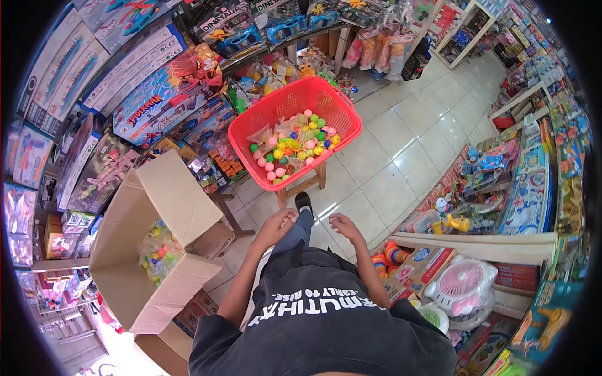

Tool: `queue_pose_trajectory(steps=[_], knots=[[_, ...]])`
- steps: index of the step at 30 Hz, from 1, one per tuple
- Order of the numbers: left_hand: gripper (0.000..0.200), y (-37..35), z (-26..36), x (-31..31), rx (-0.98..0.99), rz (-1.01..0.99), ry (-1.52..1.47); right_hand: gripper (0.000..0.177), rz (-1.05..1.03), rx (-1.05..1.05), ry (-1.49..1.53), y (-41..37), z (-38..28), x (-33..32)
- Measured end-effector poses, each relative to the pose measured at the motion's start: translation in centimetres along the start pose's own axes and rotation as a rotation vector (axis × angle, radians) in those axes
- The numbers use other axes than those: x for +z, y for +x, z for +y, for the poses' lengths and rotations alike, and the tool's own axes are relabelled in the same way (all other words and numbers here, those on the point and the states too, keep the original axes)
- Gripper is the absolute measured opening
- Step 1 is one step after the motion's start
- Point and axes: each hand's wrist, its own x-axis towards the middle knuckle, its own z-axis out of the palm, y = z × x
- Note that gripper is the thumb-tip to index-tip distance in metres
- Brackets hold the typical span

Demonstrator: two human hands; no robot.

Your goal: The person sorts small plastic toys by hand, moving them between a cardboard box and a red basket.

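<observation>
My left hand [278, 227] hangs over my thigh, its fingers loosely bent and nothing visible in them. To the right, my right hand [343, 225] is in the air above the floor, fingers apart and without anything held. Ahead of both hands a red plastic basket [251, 128] rests on a wooden stool [305, 185]. Inside the basket lie many small coloured balls [310, 144], pink, yellow, green and blue, some in clear plastic bags. Left of my left arm stands an open cardboard box [182, 194] containing more bagged coloured balls [160, 250]. Neither hand touches basket or box.
Shelves of boxed toys [150, 94] curve along the left and far side. On the right, a low display [464, 241] holds toys and a wrapped pink fan [461, 282]. A tiled aisle [401, 144] runs between them. My shoe [303, 202] is near the stool.
</observation>
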Motion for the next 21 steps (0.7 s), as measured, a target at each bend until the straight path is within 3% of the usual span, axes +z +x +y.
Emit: queue_pose_trajectory(steps=[4,6,13,15,17,18,20,21], knots=[[0.024,4.4,4.0,-3.1,0.038,0.107,0.012,0.028,0.009,-0.14,0.014,1.9,-6.8,-2.3],[0.024,7.6,4.9,-4.2,-0.019,0.156,-0.075,0.028,-0.006,-0.35,-0.211,2.7,-11.0,-3.9],[0.027,15.9,1.5,-5.7,-0.047,0.26,-0.006,0.025,-0.237,-0.378,-0.295,5.1,-24.5,-7.7],[0.026,17.5,-1.0,-5.6,-0.057,0.268,-0.014,0.023,-0.282,-0.412,-0.289,7.2,-26.3,-8.1],[0.025,18.7,-2.2,-5.8,-0.079,0.101,0.15,0.022,-0.275,-0.384,-0.265,9.6,-27.2,-7.8],[0.025,19.3,-2.7,-5.6,-0.082,0.103,0.147,0.022,-0.283,-0.368,-0.376,11.2,-27.1,-7.6],[0.023,20.3,-3.8,-4.9,0.114,0.075,0.33,0.022,-0.299,-0.351,-0.488,15.1,-25.5,-7.0],[0.023,20.8,-4.6,-4.3,0.105,0.076,0.327,0.026,-0.325,-0.349,-0.757,17.5,-23.6,-6.6]])
